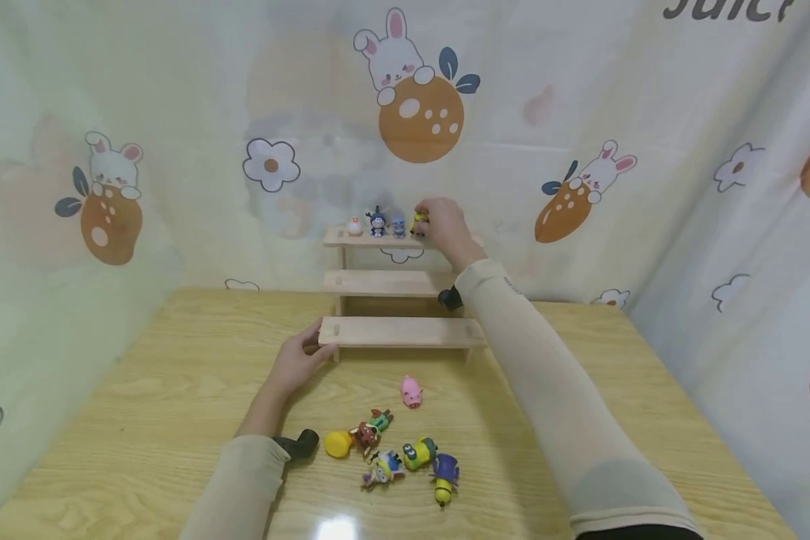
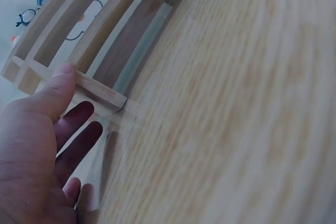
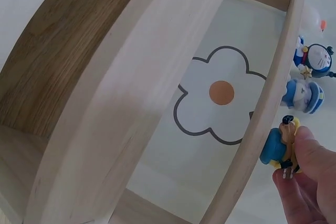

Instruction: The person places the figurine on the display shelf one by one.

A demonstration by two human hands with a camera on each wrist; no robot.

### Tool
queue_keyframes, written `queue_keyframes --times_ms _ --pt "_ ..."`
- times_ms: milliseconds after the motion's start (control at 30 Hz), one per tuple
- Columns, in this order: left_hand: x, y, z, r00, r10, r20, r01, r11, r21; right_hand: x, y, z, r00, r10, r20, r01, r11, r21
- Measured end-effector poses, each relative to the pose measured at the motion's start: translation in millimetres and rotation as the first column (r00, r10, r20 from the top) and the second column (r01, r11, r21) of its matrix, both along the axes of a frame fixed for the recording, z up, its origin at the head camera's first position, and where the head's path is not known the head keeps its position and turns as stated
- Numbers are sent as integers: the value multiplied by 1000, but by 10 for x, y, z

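Note:
On the top board of a three-tier wooden display stand (image 1: 398, 331), my right hand (image 1: 443, 223) pinches a small yellow minion-like figurine (image 3: 281, 145) with a brown, guitar-shaped piece. The figurine's base is at or just above the board; contact is hard to tell. Left of it stand a blue-hatted figurine (image 3: 303, 96), a dark blue cat figurine (image 1: 377, 223) and a white one with an orange beak (image 1: 355, 226). My left hand (image 1: 298, 363) holds the left end of the lowest board, thumb (image 2: 64, 77) in front; some fingertips are hidden behind it.
In front of the stand lie a pink pig (image 1: 411, 392), a yellow round piece (image 1: 338, 444), a red-brown figurine (image 1: 364, 437), a green one (image 1: 381, 420) and several minion figurines (image 1: 419, 454) on the wooden table (image 1: 196, 390). A printed curtain (image 1: 196, 90) hangs behind.

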State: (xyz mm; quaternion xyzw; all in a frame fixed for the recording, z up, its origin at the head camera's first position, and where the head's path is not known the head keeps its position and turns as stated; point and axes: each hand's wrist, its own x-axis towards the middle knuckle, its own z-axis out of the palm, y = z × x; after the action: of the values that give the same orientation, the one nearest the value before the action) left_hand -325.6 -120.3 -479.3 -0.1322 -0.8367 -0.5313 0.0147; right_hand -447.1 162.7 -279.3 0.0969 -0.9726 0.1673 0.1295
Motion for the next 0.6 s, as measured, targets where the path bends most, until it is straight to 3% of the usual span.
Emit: queue_keyframes --times_ms 167,600 --pt "1 5 41 1000 6 6 -6 1000 -7 19 3 34 1000 7 4 -7 1000 -4" --pt "8 6 13 1000 11 25 -11 1000 -14 65 21 20 1000 5 16 -5 999 32"
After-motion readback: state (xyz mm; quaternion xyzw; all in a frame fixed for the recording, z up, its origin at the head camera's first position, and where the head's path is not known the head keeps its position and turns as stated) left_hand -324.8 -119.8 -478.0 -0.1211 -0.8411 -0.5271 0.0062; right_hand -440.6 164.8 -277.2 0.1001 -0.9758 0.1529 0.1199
